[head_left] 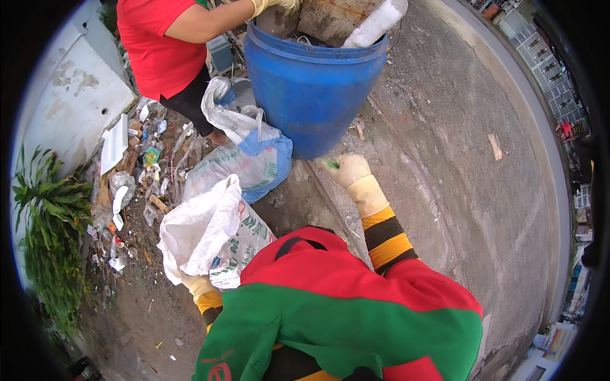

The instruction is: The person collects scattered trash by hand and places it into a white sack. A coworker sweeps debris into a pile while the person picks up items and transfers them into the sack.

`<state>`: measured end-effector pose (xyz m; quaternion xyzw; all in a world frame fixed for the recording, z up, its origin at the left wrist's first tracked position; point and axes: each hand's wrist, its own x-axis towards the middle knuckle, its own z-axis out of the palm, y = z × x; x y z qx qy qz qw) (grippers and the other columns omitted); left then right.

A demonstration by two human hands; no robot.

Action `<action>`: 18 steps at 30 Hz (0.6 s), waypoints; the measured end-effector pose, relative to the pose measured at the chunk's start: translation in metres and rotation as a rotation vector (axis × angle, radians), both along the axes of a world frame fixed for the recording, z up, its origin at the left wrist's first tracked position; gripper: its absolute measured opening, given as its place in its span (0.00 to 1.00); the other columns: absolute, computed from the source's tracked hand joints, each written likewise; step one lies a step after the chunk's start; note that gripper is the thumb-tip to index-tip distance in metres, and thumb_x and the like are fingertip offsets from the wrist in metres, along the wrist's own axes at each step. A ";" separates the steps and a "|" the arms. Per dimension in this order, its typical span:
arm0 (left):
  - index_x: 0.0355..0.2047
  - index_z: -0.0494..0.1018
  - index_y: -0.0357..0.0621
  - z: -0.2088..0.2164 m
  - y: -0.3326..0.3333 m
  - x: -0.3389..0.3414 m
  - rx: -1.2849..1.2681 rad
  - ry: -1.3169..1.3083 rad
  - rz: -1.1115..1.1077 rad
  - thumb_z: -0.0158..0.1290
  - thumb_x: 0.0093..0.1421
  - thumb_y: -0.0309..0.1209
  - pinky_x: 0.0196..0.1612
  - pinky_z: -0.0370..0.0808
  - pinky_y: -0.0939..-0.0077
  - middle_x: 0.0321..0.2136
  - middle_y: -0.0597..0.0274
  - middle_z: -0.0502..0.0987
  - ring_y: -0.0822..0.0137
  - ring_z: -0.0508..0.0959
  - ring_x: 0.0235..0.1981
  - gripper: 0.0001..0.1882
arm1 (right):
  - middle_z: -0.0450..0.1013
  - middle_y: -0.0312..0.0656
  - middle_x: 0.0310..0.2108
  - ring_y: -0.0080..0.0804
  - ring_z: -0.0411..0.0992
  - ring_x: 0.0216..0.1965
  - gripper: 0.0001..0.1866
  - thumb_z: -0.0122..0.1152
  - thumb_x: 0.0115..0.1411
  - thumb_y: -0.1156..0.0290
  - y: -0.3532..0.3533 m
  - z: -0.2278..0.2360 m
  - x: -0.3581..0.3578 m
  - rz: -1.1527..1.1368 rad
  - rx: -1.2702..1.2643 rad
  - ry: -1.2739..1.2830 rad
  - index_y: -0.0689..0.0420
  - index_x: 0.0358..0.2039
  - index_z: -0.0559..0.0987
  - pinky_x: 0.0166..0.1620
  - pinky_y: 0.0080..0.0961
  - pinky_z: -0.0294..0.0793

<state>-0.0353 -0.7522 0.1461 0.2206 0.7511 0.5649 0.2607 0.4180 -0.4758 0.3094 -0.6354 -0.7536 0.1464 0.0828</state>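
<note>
My left hand (197,285), in a cream glove, grips the near edge of a white woven sack (244,244); its fingers are mostly hidden by the cloth. The sack's mouth gapes toward the left. My right hand (351,171), also gloved, is closed around a small green scrap (331,164), too little of which shows to name. It is stretched forward over the pavement, just in front of a big blue plastic barrel (311,89). A second, filled sack (232,168) leans against the barrel's left side.
A co-worker in a red shirt (155,44) stands behind the barrel's left, a gloved hand (270,5) at its rim. Boards (333,20) and white foam (376,24) stick out of it. Litter (149,159) covers ground by a wall (70,95); a leafy plant (54,209) grows far left.
</note>
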 end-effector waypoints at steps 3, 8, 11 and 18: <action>0.60 0.55 0.41 -0.003 0.006 -0.001 0.376 -0.555 0.198 0.41 0.62 0.30 0.51 0.71 0.58 0.54 0.48 0.65 0.53 0.70 0.51 0.25 | 0.75 0.51 0.25 0.49 0.74 0.32 0.22 0.56 0.53 0.47 -0.005 -0.022 -0.003 0.046 -0.117 -0.006 0.55 0.31 0.81 0.38 0.39 0.73; 0.60 0.56 0.44 0.004 0.011 0.005 0.436 -0.556 0.181 0.40 0.63 0.33 0.49 0.72 0.54 0.53 0.48 0.66 0.51 0.70 0.51 0.24 | 0.76 0.47 0.40 0.44 0.73 0.43 0.26 0.57 0.53 0.53 -0.015 -0.055 -0.004 0.245 -0.369 0.094 0.55 0.48 0.74 0.47 0.34 0.71; 0.59 0.56 0.41 0.006 0.011 0.009 0.491 -0.582 0.250 0.41 0.62 0.31 0.49 0.72 0.57 0.53 0.48 0.66 0.51 0.70 0.50 0.24 | 0.74 0.47 0.44 0.43 0.72 0.46 0.29 0.58 0.52 0.53 -0.012 -0.065 -0.006 0.304 -0.428 0.056 0.55 0.51 0.72 0.49 0.32 0.70; 0.58 0.56 0.37 -0.007 0.002 0.006 0.504 -0.542 0.259 0.43 0.60 0.26 0.49 0.72 0.62 0.52 0.48 0.66 0.55 0.71 0.49 0.25 | 0.74 0.48 0.43 0.41 0.72 0.47 0.29 0.63 0.51 0.57 0.024 -0.063 -0.016 0.220 -0.296 0.209 0.55 0.53 0.71 0.50 0.30 0.69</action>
